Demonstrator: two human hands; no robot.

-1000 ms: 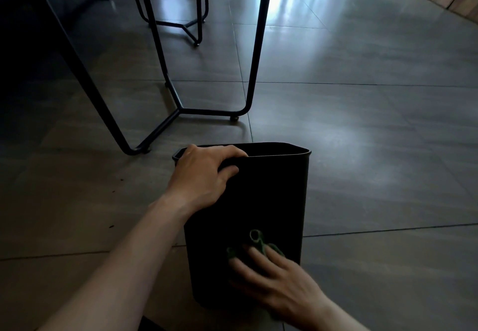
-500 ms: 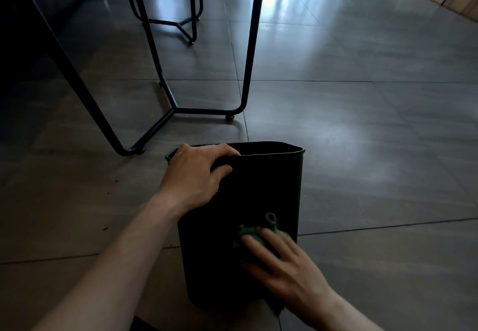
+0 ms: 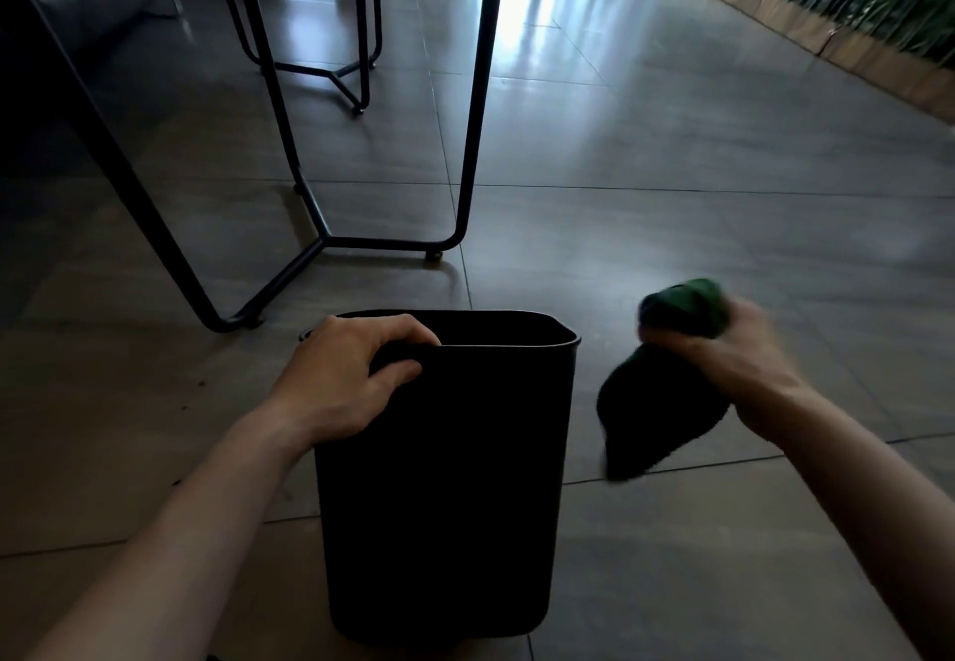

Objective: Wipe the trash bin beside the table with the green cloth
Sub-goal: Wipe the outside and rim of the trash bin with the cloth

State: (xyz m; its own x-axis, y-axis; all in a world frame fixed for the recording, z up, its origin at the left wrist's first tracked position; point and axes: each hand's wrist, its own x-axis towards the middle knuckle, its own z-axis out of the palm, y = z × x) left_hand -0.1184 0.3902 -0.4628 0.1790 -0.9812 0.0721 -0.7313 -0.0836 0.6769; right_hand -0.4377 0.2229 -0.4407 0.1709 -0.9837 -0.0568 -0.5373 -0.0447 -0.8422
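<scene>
A black trash bin (image 3: pixel 444 479) stands upright on the tiled floor, low in the middle of the head view. My left hand (image 3: pixel 351 376) grips its near-left rim, fingers curled over the edge. My right hand (image 3: pixel 723 355) is off to the right of the bin, apart from it, closed around the green cloth (image 3: pixel 666 381). The cloth bulges above my fingers and hangs down dark below my hand, above the floor.
The black metal legs of the table (image 3: pixel 465 154) stand just behind the bin to the left, with its top overhead. A second metal frame (image 3: pixel 341 71) stands farther back. A wooden border with green plants (image 3: pixel 827 4) runs along the far right.
My right hand has lifted the green cloth off the bin's front wall and swung it out to the right. My left hand stays on the rim. The view has tilted up.
</scene>
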